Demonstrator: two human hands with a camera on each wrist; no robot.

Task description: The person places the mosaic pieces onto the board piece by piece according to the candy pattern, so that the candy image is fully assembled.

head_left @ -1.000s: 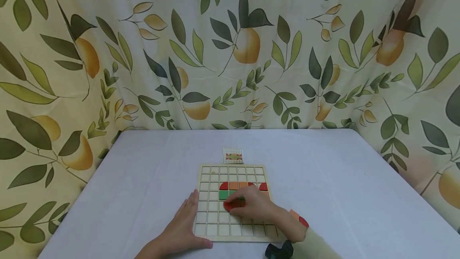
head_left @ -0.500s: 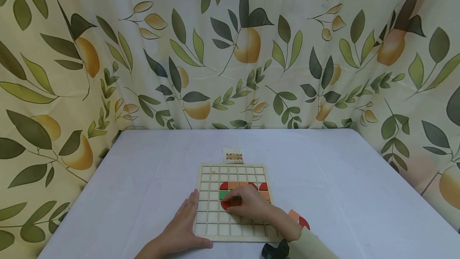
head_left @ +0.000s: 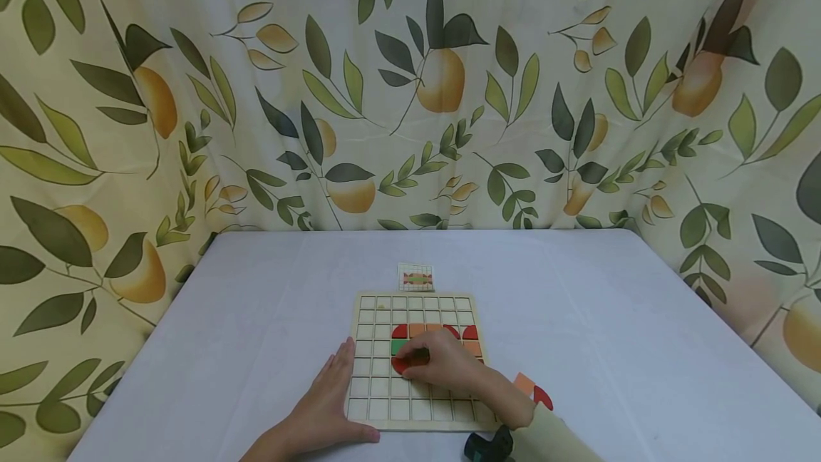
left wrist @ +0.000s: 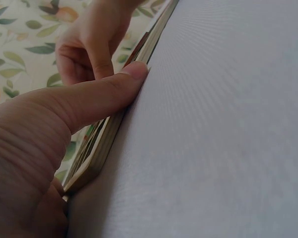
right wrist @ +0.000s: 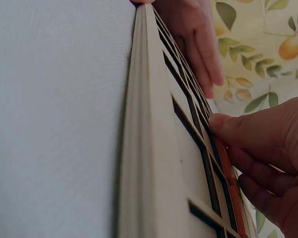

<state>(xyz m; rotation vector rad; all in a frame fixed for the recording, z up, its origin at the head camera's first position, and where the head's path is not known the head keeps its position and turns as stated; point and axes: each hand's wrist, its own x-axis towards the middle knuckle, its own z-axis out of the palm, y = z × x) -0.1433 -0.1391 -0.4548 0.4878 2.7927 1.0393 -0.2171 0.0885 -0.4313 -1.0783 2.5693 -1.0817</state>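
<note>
A pale wooden grid board (head_left: 378, 408) lies on the white table. My left hand (head_left: 323, 405) rests against its left side with straight fingers, the thumb at the near edge. In the left wrist view that thumb lies across the board's rim (left wrist: 107, 144). Over the middle of the grid, my right hand (head_left: 442, 362) pinches a red rounded tile (head_left: 398, 366) between thumb and fingers, at the cell just below a green tile (head_left: 399, 348). Orange tiles (head_left: 425, 329) and red rounded tiles (head_left: 470, 333) fill cells behind and beside the right hand, which hides part of the rows.
A small pattern card (head_left: 416, 279) touches or nearly touches the board's far edge. To the right of the board lie a loose orange tile (head_left: 524, 383) and a red rounded tile (head_left: 542, 397). A black device (head_left: 489, 445) sits at the right wrist. A leaf-patterned curtain (head_left: 410, 91) hangs behind.
My right hand has shifted slightly left with the red rounded tile, which now sits lined up under the green tile. The left hand has stayed in place.
</note>
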